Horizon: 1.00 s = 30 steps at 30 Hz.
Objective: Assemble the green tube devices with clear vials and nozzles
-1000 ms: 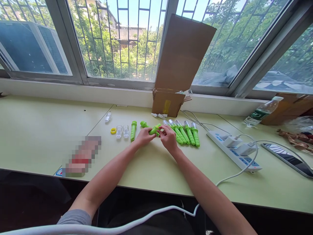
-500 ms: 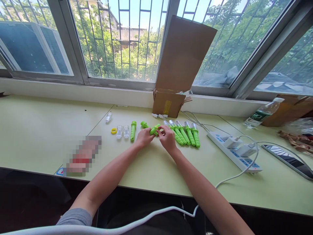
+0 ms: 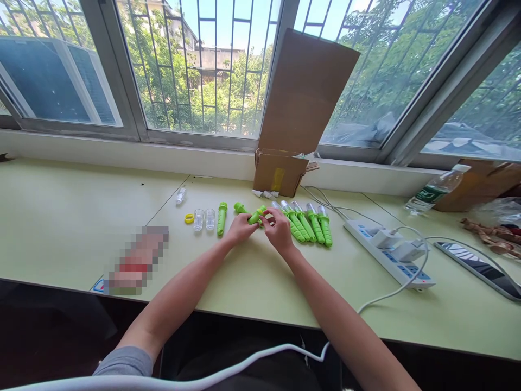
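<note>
My left hand [image 3: 241, 228] is wrapped round a green plastic torch handle [image 3: 256, 215], which has some yellow at its far end. My right hand [image 3: 277, 227] pinches at the side of this same handle, its fingertips touching it; any small part between them is hidden. Just behind the left hand lies another green handle [image 3: 240, 208], partly covered. A further green handle [image 3: 222, 219] lies to the left, beside two clear ribbed plastic caps [image 3: 198, 220] and a yellow ring [image 3: 189, 218]. Right of my hands, several green handles with clear tops [image 3: 312, 222] lie in a row.
A cardboard box [image 3: 280, 172] with its flap raised stands at the window, small white pieces [image 3: 265, 194] before it. Another clear piece [image 3: 180, 196] lies at left. On the right are a power strip [image 3: 391, 255] with cables, a phone [image 3: 480, 269] and a water bottle [image 3: 437, 190].
The green handle between my hands has turned slightly, showing more of its length and its yellow end. Both hands stay in nearly the same place.
</note>
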Each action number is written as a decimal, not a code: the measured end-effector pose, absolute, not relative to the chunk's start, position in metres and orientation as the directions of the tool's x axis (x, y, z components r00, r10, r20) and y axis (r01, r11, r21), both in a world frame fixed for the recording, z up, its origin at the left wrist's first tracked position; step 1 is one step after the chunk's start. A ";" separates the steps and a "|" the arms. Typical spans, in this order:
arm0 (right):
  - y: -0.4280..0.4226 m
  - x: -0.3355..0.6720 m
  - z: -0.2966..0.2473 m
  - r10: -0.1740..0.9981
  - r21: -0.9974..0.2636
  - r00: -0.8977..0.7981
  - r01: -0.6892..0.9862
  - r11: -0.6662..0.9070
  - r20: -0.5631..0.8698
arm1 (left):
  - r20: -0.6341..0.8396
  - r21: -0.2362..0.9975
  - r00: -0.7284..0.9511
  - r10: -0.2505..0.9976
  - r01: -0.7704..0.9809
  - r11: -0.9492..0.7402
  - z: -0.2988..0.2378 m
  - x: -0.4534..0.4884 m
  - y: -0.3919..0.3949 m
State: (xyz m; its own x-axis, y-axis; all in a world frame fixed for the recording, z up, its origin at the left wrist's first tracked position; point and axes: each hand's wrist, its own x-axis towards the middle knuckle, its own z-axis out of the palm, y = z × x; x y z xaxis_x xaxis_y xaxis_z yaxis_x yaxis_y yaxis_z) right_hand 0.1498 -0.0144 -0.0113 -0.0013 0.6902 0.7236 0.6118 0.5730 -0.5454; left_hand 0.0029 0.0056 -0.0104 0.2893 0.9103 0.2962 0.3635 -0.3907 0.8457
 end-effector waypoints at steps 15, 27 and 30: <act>-0.021 0.146 -0.005 0.703 -0.560 -0.021 0.587 0.584 0.711 | 0.013 0.986 0.459 0.888 0.144 -0.089 -0.002 -0.004 0.001; -0.020 0.149 -0.009 0.736 -0.615 -0.072 0.498 0.611 0.673 | -0.059 0.983 0.523 0.850 0.181 -0.043 0.006 -0.009 -0.003; -0.019 0.153 -0.012 0.734 -0.607 -0.065 0.514 0.606 0.677 | 0.029 0.939 0.486 0.874 0.286 -0.191 0.003 -0.005 -0.005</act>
